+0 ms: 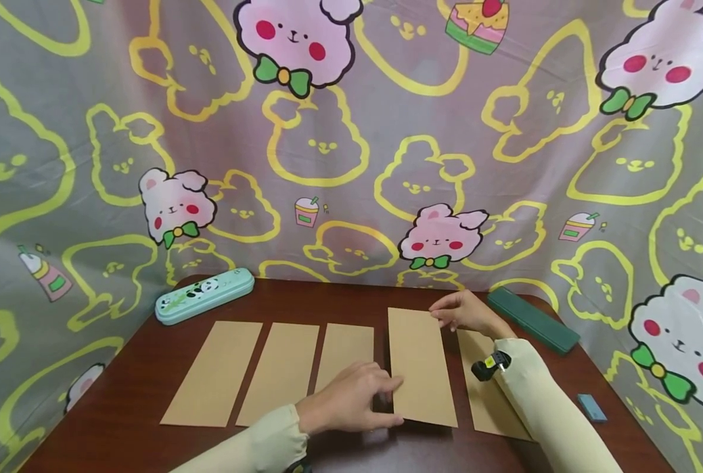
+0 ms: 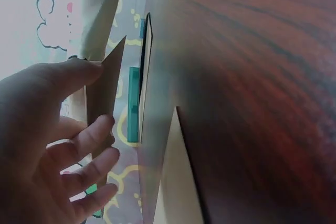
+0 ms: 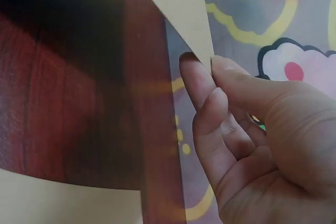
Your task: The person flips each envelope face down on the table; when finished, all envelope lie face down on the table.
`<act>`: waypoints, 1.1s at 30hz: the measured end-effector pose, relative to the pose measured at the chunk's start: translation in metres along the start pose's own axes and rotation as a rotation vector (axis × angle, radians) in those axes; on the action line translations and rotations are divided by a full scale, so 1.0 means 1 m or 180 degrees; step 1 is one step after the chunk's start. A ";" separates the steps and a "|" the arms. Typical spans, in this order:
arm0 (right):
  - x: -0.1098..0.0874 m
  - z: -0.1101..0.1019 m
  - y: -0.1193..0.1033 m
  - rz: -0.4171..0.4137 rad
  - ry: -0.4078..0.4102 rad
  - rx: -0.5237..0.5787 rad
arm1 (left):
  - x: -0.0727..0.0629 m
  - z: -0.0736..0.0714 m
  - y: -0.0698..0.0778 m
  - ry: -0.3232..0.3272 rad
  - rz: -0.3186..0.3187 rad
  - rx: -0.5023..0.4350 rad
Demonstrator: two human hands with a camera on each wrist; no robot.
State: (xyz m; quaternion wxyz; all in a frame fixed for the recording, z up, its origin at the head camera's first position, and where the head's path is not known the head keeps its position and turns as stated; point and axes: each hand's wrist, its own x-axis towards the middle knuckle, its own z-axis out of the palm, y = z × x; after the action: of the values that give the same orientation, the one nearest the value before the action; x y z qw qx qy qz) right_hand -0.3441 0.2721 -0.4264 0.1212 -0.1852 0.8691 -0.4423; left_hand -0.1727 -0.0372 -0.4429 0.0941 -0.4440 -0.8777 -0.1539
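A rectangular sheet of brown paper (image 1: 419, 368) is raised off the table, tilted. My right hand (image 1: 466, 312) pinches its far right corner between thumb and fingertips, as the right wrist view shows up close (image 3: 252, 114). At its near left edge is my left hand (image 1: 357, 397), thumb by the near corner. In the left wrist view the left hand (image 2: 58, 129) has its thumb and some fingers over the sheet's underside; another finger goes behind the edge. Three similar sheets lie to the left, the leftmost (image 1: 212, 374) uncovered. Another sheet (image 1: 487, 394) lies under my right forearm.
A mint-green pencil case (image 1: 205, 295) with a panda picture stands at the table's back left. The dark green case (image 1: 533, 320) lies at the back right. A small blue block (image 1: 591, 408) sits near the right edge. Patterned cloth (image 1: 340, 151) hangs around the wooden table (image 1: 121, 374).
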 end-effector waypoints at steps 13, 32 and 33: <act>0.006 0.037 0.009 0.0111 0.0068 -0.0540 | 0.001 0.009 0.000 -0.0585 -0.0190 0.0115; -0.051 -0.046 -0.004 0.1097 -0.0552 -0.1430 | 0.056 0.020 0.038 -0.0834 -0.0434 0.0263; -0.057 -0.053 0.000 0.1277 -0.0541 -0.1480 | 0.065 0.024 0.043 -0.0841 -0.0427 0.0262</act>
State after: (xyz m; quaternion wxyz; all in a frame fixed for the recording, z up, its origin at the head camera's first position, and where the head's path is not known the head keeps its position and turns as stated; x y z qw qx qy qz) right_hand -0.3126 0.3347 -0.3926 0.2327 -0.0691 0.9529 -0.1821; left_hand -0.1769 0.0436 -0.4380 -0.0146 -0.3966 -0.9156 -0.0641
